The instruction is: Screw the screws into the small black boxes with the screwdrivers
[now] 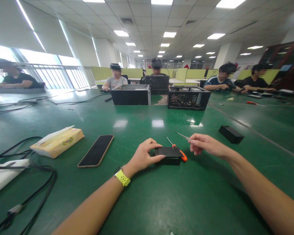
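Note:
My left hand (145, 154) grips a small black box (168, 158) by its left end, thumb in front and fingers behind. A flat black lid (170, 151) lies on the box, with a narrow gap showing along the front and right. In my right hand (203, 143) is a pair of slim metal tweezers (182, 135), pinched between thumb and fingers and pointing left, above the table and apart from the box. Behind the box, partly hidden by it, lies a screwdriver with an orange handle (183, 156).
Left of my hands lie a phone (96, 151), a tissue pack (58, 140) and a white power strip (7, 176) with black cables. A black block (231, 134) sits to the right. Two computer cases (131, 95) stand farther back on the green table (147, 202). Several people sit around it.

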`<state>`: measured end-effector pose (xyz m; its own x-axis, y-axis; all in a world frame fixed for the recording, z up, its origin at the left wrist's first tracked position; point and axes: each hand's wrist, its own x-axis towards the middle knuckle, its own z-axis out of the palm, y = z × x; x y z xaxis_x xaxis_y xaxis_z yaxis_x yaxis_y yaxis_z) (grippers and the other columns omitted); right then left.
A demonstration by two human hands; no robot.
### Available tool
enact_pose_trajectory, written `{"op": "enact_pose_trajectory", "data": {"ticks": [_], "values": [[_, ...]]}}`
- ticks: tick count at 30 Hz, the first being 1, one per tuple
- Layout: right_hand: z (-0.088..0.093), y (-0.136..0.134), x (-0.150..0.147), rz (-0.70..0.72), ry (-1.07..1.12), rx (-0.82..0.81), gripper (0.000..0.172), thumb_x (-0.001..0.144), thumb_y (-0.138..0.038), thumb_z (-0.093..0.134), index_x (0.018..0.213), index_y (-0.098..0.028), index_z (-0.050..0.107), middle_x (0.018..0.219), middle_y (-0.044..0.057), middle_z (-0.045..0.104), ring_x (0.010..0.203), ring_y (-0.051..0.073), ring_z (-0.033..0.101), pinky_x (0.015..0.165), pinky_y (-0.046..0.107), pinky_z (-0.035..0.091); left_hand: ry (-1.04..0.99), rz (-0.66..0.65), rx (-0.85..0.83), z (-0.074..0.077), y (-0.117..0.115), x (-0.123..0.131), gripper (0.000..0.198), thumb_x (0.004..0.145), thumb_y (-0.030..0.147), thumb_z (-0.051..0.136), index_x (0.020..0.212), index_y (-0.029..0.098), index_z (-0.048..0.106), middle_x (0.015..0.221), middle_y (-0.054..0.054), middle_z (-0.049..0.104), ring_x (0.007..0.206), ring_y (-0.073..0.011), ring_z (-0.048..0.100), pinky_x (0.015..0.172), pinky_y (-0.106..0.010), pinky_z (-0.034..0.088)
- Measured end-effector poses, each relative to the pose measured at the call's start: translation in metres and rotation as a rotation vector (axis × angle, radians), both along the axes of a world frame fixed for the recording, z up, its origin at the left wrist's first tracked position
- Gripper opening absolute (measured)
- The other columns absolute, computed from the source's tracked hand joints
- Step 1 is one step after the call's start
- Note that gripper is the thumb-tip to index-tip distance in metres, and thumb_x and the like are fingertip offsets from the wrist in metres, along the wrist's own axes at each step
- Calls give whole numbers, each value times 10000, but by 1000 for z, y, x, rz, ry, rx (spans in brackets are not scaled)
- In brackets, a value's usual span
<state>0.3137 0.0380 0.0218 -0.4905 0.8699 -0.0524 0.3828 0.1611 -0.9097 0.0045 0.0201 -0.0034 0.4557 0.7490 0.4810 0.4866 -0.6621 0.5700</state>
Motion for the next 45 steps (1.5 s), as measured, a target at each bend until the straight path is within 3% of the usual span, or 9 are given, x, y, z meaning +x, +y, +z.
{"op": "enact_pose_trajectory", "data": {"ticks": [3, 6, 11, 14, 17, 21, 26, 39, 45], "values": [[-12, -2, -19, -40, 10, 97, 183, 867, -373, 505, 829, -203, 448, 761, -7, 556, 626, 122, 529, 585, 258, 439, 12, -6, -6, -1, 1, 0, 330, 777, 365, 713, 1043, 172, 690, 974, -60, 595, 898, -190, 579, 813, -312, 462], [-22, -4, -34, -119, -97, 299, 200, 870, -371, 495, 780, -194, 477, 698, -32, 480, 616, 116, 450, 568, 241, 381, 32, -26, -2, -3, 3, 0, 334, 790, 380, 699, 1059, 184, 687, 988, -64, 592, 931, -201, 575, 845, -327, 459], [-22, -11, -48, -61, -281, 366, 440, 804, -490, 624, 1097, -162, 610, 662, -30, 544, 574, 121, 453, 536, 235, 322, 42, -45, -5, -4, 4, -1, 347, 799, 384, 689, 1078, 178, 679, 997, -70, 587, 942, -203, 574, 859, -331, 459], [-19, -14, -52, 0, -314, 422, 530, 748, -518, 688, 1143, -168, 633, 839, 25, 651, 690, 157, 552, 620, 250, 381, 39, -46, -26, -4, 3, -2, 349, 798, 385, 691, 1078, 177, 676, 1005, -71, 589, 944, -203, 575, 861, -330, 462], [-17, -15, -54, 51, -358, 469, 566, 749, -552, 678, 1169, -174, 643, 813, 22, 666, 683, 165, 572, 618, 251, 381, 43, -41, -34, -3, 2, -2, 348, 796, 392, 692, 1074, 184, 674, 1006, -69, 591, 946, -205, 575, 863, -334, 461], [-19, -17, -54, 61, -420, 500, 586, 737, -563, 685, 1179, -180, 648, 704, -7, 630, 607, 148, 544, 566, 241, 347, 51, -49, -30, -1, 2, -2, 351, 799, 391, 691, 1080, 182, 668, 1009, -68, 593, 949, -205, 576, 864, -332, 455], [-22, -17, -55, 48, -360, 483, 494, 750, -523, 688, 1109, -185, 676, 819, 5, 654, 678, 151, 554, 601, 236, 362, 49, -64, -47, -1, 3, -2, 354, 795, 379, 699, 1086, 181, 661, 1012, -66, 608, 920, -196, 584, 832, -317, 460], [-19, -20, -57, 23, -386, 461, 460, 729, -501, 706, 1043, -166, 693, 720, -11, 594, 614, 126, 490, 557, 226, 329, 73, -89, -57, -4, 4, -2, 425, 776, 445, 709, 1114, 194, 650, 1014, -68, 666, 928, -210, 591, 861, -342, 446], [-18, -21, -57, 27, -364, 453, 459, 719, -483, 719, 1050, -167, 690, 781, 9, 632, 659, 146, 525, 578, 230, 348, 73, -83, -75, -1, 2, 0, 439, 752, 435, 732, 1111, 199, 646, 1001, -61, 664, 907, -204, 594, 848, -339, 450]]}}
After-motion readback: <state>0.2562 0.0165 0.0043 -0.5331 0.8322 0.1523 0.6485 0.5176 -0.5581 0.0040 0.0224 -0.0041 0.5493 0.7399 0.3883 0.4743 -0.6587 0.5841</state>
